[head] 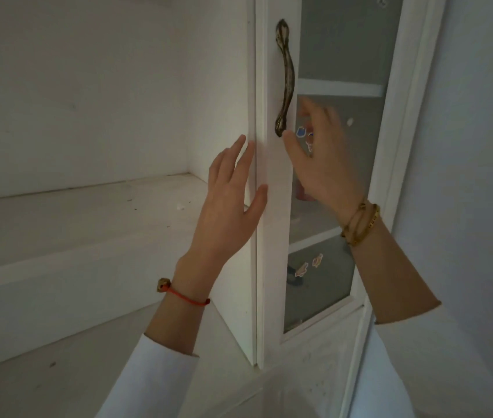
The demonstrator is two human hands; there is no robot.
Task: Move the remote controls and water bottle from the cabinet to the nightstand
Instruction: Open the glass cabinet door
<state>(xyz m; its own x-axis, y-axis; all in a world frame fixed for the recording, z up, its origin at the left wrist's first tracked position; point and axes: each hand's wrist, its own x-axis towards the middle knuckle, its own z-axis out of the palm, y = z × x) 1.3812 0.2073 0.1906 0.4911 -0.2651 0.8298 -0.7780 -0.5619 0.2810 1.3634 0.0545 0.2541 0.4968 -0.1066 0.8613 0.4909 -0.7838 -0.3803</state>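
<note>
The cabinet (109,122) fills the view: a white painted unit with an open compartment on the left and a glazed door (272,176) on the right. The open compartment shows a bare white shelf (88,212) with dark specks and a small white scrap on it. No remote control or water bottle can be made out; behind the frosted glass (347,49) there is only a blurred pinkish shape low in the middle pane, too vague to name.

The door has a white frame, white crossbars dividing the grey frosted glass into panes, and a curved antique-bronze handle (285,76) running down its left stile. Small coloured stickers (310,265) sit on the glass, some in the middle pane and some in the lower one.

The left hand (230,200) lies against the door's left edge with fingers straight and spread, thumb touching the stile, holding nothing. The right hand (323,158) is raised in front of the middle pane, just beside the handle's lower end, fingers loosely open and slightly blurred, gripping nothing; whether it touches the door cannot be told.

A red cord bracelet (189,298) circles the left wrist, gold bangles (361,225) the right, and white sleeves (160,372) cover both forearms.
</note>
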